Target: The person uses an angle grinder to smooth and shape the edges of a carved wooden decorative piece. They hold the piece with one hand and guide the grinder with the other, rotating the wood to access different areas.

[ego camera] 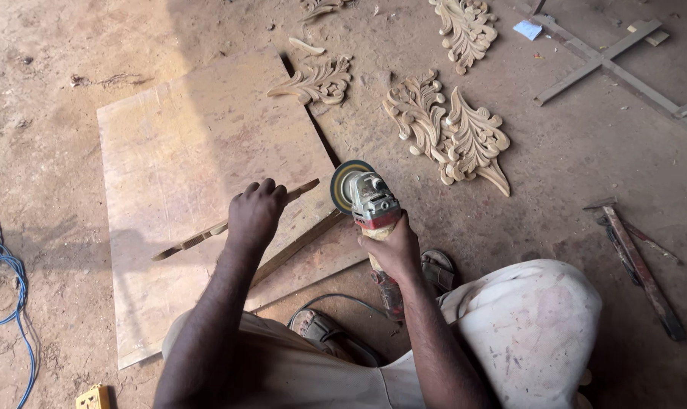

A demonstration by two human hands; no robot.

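My left hand [255, 213] is closed around a long, thin carved wooden strip [195, 238] that slants across a plywood board [176, 151] lying on the dirt floor. My right hand [392, 248] grips an angle grinder [367, 198] with a grey and red body. Its round sanding disc [341, 184] faces left, just right of the strip's upper end. A second wooden slat [298, 246] lies under my left hand on the board.
Carved leafy wooden ornaments lie ahead: a large pair [451, 132], a smaller one [317, 82] and another at the top [464, 29]. A metal cross frame [605, 57] sits at the top right. Long tools [639, 265] lie at the right, a blue cable [6, 291] at the left.
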